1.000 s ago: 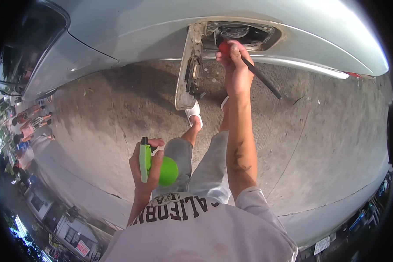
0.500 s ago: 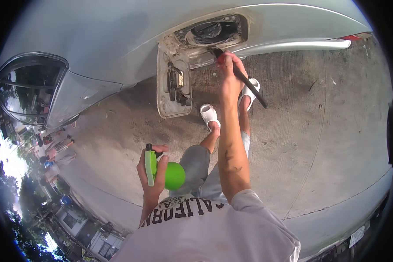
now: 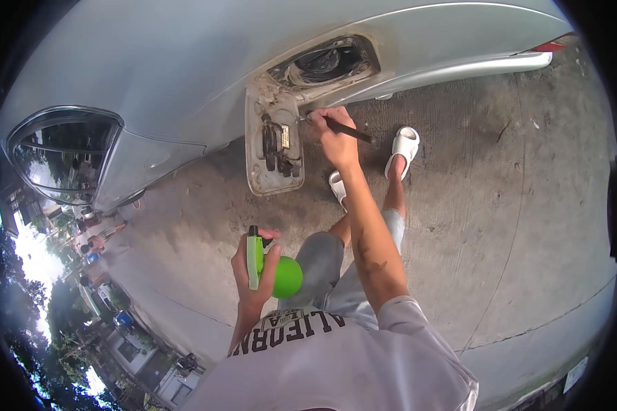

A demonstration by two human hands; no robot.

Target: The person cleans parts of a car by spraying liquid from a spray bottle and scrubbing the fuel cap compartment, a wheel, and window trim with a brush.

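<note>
My left hand (image 3: 243, 268) is wrapped round a bright green spray bottle (image 3: 287, 277) with a black nozzle, held low in front of my shirt. My right hand (image 3: 337, 145) grips a brush (image 3: 352, 131) by its long black handle. The brush's head is mostly hidden by my fingers, close to the right edge of the open fuel door (image 3: 257, 168). Black fittings and a small label show on the door's dirty inner face. Above it, the fuel filler recess (image 3: 325, 61) is smeared with grime and foam-like residue around a dark middle.
The grey car body (image 3: 178, 55) fills the top, with a side window (image 3: 62, 154) at left and a red tail light (image 3: 552, 44) at far right. My feet in white clogs (image 3: 406, 142) stand on the concrete (image 3: 473, 205). People (image 3: 103, 240) are in the left distance.
My right hand and the brush have moved from the lower rim of the recess down and left, beside the fuel door. The left hand still holds the bottle. The view has shifted slightly.
</note>
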